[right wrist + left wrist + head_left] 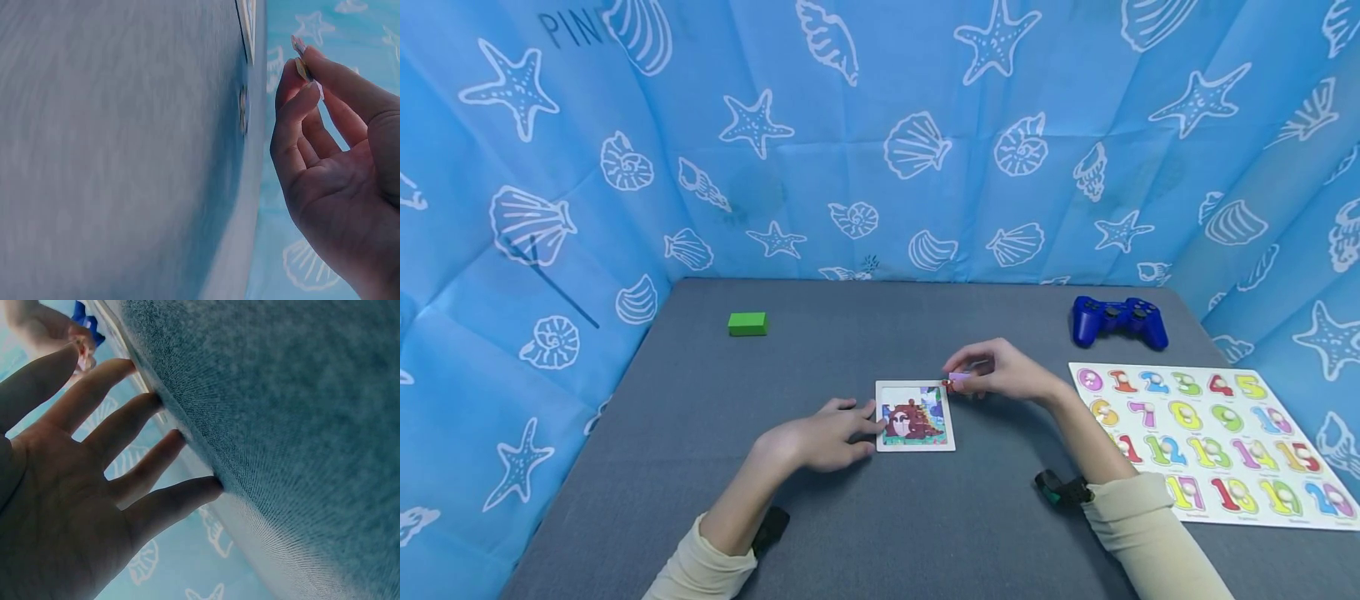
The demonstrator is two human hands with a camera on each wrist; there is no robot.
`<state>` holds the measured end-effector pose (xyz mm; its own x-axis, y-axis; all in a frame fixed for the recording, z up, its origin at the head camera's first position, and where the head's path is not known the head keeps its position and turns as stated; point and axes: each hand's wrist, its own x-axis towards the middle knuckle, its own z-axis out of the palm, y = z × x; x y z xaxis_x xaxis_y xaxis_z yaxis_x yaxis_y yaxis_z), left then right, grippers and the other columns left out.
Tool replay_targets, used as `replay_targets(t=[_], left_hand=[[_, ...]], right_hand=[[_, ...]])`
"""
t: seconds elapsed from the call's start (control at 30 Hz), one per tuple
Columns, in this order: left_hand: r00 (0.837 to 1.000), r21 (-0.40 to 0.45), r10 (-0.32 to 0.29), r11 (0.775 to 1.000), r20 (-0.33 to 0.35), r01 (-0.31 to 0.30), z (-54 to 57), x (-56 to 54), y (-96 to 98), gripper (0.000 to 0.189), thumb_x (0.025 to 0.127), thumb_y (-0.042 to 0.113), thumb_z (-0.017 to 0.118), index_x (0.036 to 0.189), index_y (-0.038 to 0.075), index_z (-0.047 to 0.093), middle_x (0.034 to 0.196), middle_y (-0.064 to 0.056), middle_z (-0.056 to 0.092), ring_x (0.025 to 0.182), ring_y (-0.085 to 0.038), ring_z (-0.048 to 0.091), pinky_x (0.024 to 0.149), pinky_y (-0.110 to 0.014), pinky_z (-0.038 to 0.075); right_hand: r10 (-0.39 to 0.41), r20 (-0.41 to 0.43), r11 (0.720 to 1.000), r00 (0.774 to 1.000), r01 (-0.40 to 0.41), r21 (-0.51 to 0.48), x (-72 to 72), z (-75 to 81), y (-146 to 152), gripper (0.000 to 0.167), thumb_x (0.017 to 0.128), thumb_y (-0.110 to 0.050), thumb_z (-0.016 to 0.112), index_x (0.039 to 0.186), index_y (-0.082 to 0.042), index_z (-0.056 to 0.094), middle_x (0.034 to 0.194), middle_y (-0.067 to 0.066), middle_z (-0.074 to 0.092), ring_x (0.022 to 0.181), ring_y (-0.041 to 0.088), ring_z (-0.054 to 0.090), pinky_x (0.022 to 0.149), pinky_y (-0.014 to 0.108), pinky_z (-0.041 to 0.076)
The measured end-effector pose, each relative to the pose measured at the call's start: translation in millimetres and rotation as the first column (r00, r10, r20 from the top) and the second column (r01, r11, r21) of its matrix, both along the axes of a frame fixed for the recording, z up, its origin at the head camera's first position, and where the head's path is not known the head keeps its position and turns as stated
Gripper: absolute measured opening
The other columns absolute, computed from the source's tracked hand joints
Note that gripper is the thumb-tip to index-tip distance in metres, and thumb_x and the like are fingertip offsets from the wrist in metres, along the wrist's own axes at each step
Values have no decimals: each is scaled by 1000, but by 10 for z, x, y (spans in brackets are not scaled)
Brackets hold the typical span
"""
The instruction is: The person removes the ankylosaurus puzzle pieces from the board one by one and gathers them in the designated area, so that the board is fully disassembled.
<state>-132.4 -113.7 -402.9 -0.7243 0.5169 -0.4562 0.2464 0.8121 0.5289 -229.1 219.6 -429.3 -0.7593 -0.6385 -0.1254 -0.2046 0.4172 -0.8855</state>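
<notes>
A small white-framed jigsaw puzzle (pixel 914 447) lies in the middle of the table, showing a brown-haired figure, with a pale gap along its top. My left hand (pixel 831 435) rests at the frame's left edge, fingers spread and fairly straight. In the left wrist view the fingertips of that left hand (pixel 94 469) touch down at the table surface. Above the frame's upper right corner, my right hand (pixel 1006 372) pinches a puzzle piece (pixel 304 67) between thumb and fingers. Another thin piece (pixel 243 111) lies on the table below it in the right wrist view.
A number board (pixel 1157 500) with colourful knobbed numerals lies at the right. Behind it sits a blue game controller (pixel 1118 319). A green block (pixel 748 324) stands at the back left. A blue seashell-print curtain (pixel 850 167) surrounds the grey table (pixel 925 533).
</notes>
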Motion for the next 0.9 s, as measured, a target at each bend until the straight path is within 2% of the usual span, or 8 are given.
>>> replay_targets(t=[0.27, 0.4, 0.57, 0.9], left_hand=[[1000, 4, 7, 1000, -7, -7, 6, 16, 3, 47, 112, 28, 61, 159, 22, 58, 181, -5, 30, 171, -37, 18, 136, -62, 22], [1000, -3, 12, 1000, -10, -12, 20, 25, 11, 47, 112, 28, 61, 159, 22, 58, 180, -4, 31, 171, -36, 18, 136, -62, 23], [1000, -4, 13, 1000, -6, -13, 30, 28, 12, 48, 112, 28, 61, 159, 23, 58, 181, -4, 31, 171, -36, 18, 136, -62, 24], [1000, -3, 4, 1000, -5, -4, 23, 24, 5, 48, 112, 28, 61, 159, 23, 57, 181, -4, 30, 171, -36, 18, 136, -62, 23]], right_hand=[[-92, -34, 993, 995, 94, 67, -68, -25, 283, 29, 99, -13, 80, 124, 1, 75, 108, 22, 77, 77, 13, 70, 66, 30, 61], [-117, -31, 986, 993, 120, 116, -90, -37, 389, 28, 100, -14, 78, 123, 1, 76, 107, 20, 78, 78, 11, 68, 67, 28, 59], [-116, -23, 982, 993, 118, 149, -103, -46, 471, 27, 101, -13, 76, 124, 1, 75, 106, 19, 77, 75, 11, 65, 65, 25, 56], [-98, -93, 975, 991, 115, 190, -80, -24, 472, 23, 101, -10, 76, 121, 0, 77, 103, 16, 75, 73, 9, 60, 63, 23, 53]])
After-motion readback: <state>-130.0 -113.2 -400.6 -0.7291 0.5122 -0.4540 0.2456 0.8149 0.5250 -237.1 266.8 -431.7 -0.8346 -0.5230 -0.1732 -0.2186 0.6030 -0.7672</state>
